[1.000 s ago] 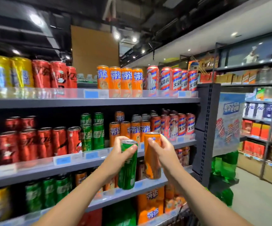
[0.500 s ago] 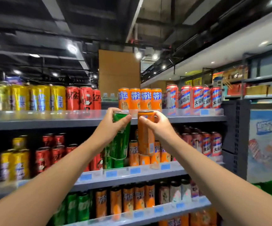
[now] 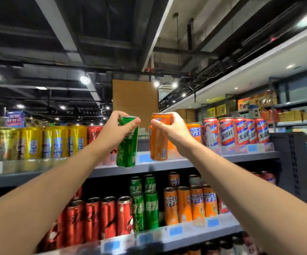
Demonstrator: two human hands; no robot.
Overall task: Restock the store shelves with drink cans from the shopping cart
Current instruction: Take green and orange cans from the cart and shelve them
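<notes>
The left hand (image 3: 115, 128) grips a slim green aluminium drink can (image 3: 127, 144) near its top rim, thumb on the near side and fingers curled over the far side; the can hangs slightly tilted, its base level with the front edge of the grey metal top shelf (image 3: 222, 159) and in front of that edge. The right hand (image 3: 174, 128) grips a slim orange aluminium drink can (image 3: 158, 142) in the same manner near its top, thumb pressed against the near face; this can is close to upright, its base just above the clear plastic lip at the shelf's front edge. The two cans are side by side with a narrow gap between them; they do not touch. Both are held up at the middle of the top shelf's front edge, and whether either rests on the shelf cannot be told. On the top shelf, a row of yellow cans (image 3: 57, 142) stands toward the left end, and red-white-and-blue striped cans (image 3: 241, 132) stand toward the right end, with an orange can (image 3: 194, 132) just beside the right hand. On the shelf below (image 3: 185, 234), red cans (image 3: 101, 218) stand left of centre, green cans (image 3: 145, 205) at the centre, and orange cans (image 3: 191, 205) right of them, all along the front edge. Blue price tags (image 3: 175, 231) are mounted on the shelf lips.
</notes>
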